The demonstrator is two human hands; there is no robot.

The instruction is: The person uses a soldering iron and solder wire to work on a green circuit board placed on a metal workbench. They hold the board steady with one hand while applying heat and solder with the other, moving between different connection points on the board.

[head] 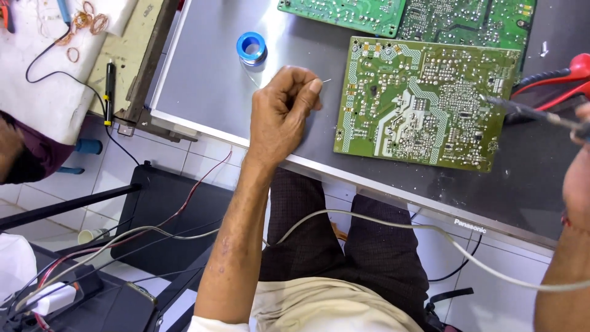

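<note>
Evidently the soldering was still at its start. The left hand (284, 104) hovered just left of the large green circuit board (424, 101), its grip curled tight, thumb and forefinger pinching a thin strand of solder wire (326, 80) whose tip poked toward the board's left edge without touching it. The right hand (578, 178), mostly out of frame at the board's right, seemed to hold a slim dark soldering iron (528, 112); how tightly its grip closed could not be told. The iron's tip rested over the board's right edge, well apart from the solder. The board lay solder-side up on the grey metal tabletop (203, 86), with a blue spool of solder (251, 48) beyond its upper-left corner. No fresh joint could be made out, so feeding wire to tip appeared yet to come.
</note>
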